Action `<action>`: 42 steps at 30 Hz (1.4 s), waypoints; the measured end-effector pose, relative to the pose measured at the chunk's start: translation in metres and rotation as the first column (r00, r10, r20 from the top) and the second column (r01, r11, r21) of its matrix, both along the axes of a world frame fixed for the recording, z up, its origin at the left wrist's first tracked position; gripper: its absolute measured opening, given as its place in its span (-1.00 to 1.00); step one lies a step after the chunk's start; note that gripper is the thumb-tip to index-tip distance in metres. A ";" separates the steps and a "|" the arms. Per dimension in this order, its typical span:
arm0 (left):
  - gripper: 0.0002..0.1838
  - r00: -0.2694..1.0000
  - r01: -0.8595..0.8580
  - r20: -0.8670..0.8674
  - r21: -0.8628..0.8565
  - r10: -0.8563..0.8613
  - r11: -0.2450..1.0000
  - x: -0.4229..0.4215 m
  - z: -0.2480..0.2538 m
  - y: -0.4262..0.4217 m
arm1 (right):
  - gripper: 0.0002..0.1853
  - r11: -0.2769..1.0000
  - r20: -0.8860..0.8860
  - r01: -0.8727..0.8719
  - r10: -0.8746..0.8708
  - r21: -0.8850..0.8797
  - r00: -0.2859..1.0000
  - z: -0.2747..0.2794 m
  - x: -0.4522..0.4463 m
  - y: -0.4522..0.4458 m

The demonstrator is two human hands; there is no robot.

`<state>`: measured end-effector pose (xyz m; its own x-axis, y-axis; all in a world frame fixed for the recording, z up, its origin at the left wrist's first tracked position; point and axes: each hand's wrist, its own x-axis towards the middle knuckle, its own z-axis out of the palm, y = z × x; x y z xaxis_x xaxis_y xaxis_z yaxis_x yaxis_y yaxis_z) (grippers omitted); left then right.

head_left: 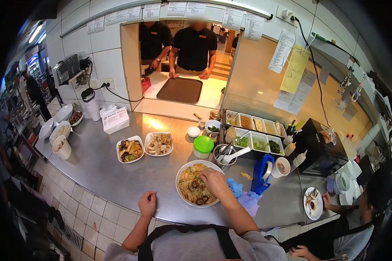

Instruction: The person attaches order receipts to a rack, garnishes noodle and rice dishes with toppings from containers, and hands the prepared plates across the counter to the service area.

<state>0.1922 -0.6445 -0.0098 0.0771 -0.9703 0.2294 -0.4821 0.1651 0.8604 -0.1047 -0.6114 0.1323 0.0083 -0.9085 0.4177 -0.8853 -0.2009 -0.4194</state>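
A round white plate of noodles (188,188) with mushrooms, shrimp-like pieces and greens sits near the counter's front edge. Over its right side is my right hand (213,180), fingers pinched together at the food; what they hold, if anything, is hidden. My left hand (147,204) rests at the counter edge to the left of the plate, fingers curled in and nothing visible in them. Beyond the plate are a square white bowl of mushrooms and vegetables (130,150) and another bowl of pale fried pieces (159,144). A green-lidded tub (203,147) stands just behind the noodles.
Right of the plate lie blue cloths (235,188) and a blue tape dispenser (261,174). Behind are a metal pot of utensils (225,155) and garnish trays (260,143). A brown tray (179,90) lies at the pass window before two people. A co-worker's hand (326,200) is beside a used plate (313,203).
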 end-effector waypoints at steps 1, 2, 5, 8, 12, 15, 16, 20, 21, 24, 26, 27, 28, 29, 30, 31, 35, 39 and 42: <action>-0.88 1.000 0.009 0.017 -0.010 -0.009 1.000 0.000 0.003 -0.001 | -0.91 0.999 -0.010 0.038 -0.038 0.025 0.999 0.003 0.007 0.004; -0.88 1.000 0.017 0.019 0.003 -0.017 1.000 0.001 0.005 -0.003 | -0.92 0.996 -0.021 0.076 -0.075 0.050 0.997 0.005 0.012 0.008; -0.88 0.999 0.038 0.011 0.028 -0.038 0.999 0.003 0.008 -0.006 | -0.90 0.990 -0.119 -0.135 0.130 -0.038 0.984 -0.013 0.010 0.013; -0.88 0.998 0.064 -0.005 0.019 -0.064 0.998 0.006 0.006 -0.008 | -0.88 0.991 -0.018 -0.072 0.071 -0.108 0.997 0.001 0.011 0.036; -0.88 0.996 0.085 -0.018 0.020 -0.085 0.996 0.006 0.007 -0.008 | -0.85 0.923 0.058 0.381 -0.383 0.046 0.922 -0.015 -0.024 0.076; -0.89 0.995 0.094 -0.026 0.036 -0.093 0.995 0.007 0.003 -0.009 | -0.83 0.785 -0.039 0.614 -0.613 0.083 0.789 -0.034 -0.057 0.115; -0.89 0.995 0.096 -0.028 0.042 -0.095 0.994 0.007 0.001 -0.010 | -0.83 0.757 -0.080 0.650 -0.646 0.067 0.759 -0.042 -0.063 0.129; -0.89 0.995 0.098 -0.003 -0.003 -0.098 0.995 0.006 0.006 -0.007 | -0.83 0.700 -0.211 0.713 -0.703 -0.035 0.679 -0.081 -0.072 0.161; -0.89 0.996 0.092 0.007 -0.001 -0.092 0.996 0.005 0.008 -0.007 | -0.83 0.699 -0.237 0.712 -0.704 -0.066 0.670 -0.087 -0.073 0.162; -0.89 0.996 0.086 0.024 -0.013 -0.086 0.996 0.004 0.009 -0.008 | -0.81 0.711 -0.188 0.703 -0.692 -0.007 0.697 -0.097 -0.082 0.159; -0.89 0.996 0.091 0.025 -0.020 -0.090 0.996 0.005 0.008 -0.007 | -0.82 0.709 -0.181 0.704 -0.699 -0.044 0.692 -0.105 -0.090 0.155; -0.88 0.996 0.091 0.020 -0.022 -0.091 0.996 0.005 0.008 -0.007 | -0.82 0.708 -0.177 0.703 -0.701 -0.064 0.691 -0.104 -0.093 0.153; -0.88 0.996 0.091 0.014 -0.024 -0.091 0.996 0.005 0.007 -0.007 | -0.81 0.687 -0.166 0.725 -0.721 -0.046 0.672 -0.103 -0.096 0.152; -0.88 0.996 0.091 0.015 -0.042 -0.090 0.995 0.005 0.006 -0.007 | -0.81 0.665 -0.157 0.747 -0.740 -0.028 0.654 -0.101 -0.098 0.151; -0.88 0.996 0.091 0.015 -0.060 -0.090 0.994 0.005 0.006 -0.007 | -0.81 0.642 -0.148 0.767 -0.759 -0.009 0.634 -0.095 -0.098 0.149; -0.88 0.996 0.089 0.015 -0.078 -0.089 0.993 0.004 0.007 -0.007 | -0.82 0.624 -0.182 0.781 -0.765 0.025 0.618 -0.087 -0.099 0.149; -0.88 0.995 0.097 0.021 -0.035 -0.096 0.995 0.005 0.011 -0.006 | -0.84 0.644 -0.157 0.763 -0.761 -0.060 0.630 -0.066 -0.091 0.150; -0.88 0.995 0.092 0.032 -0.050 -0.091 0.994 0.005 0.015 -0.005 | -0.80 0.848 -0.148 0.512 -0.529 -0.141 0.836 -0.094 -0.086 0.151; -0.88 0.996 0.086 0.022 -0.050 -0.085 0.995 0.003 0.011 -0.006 | -0.75 0.818 -0.199 0.542 -0.573 -0.190 0.795 -0.111 -0.089 0.149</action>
<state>0.1954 -0.6506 0.0016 -0.0111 -0.9600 0.2797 -0.4809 0.2504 0.8403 -0.1938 -0.4627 0.0214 -0.3726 -0.7302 0.5727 -0.9267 0.3249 -0.1886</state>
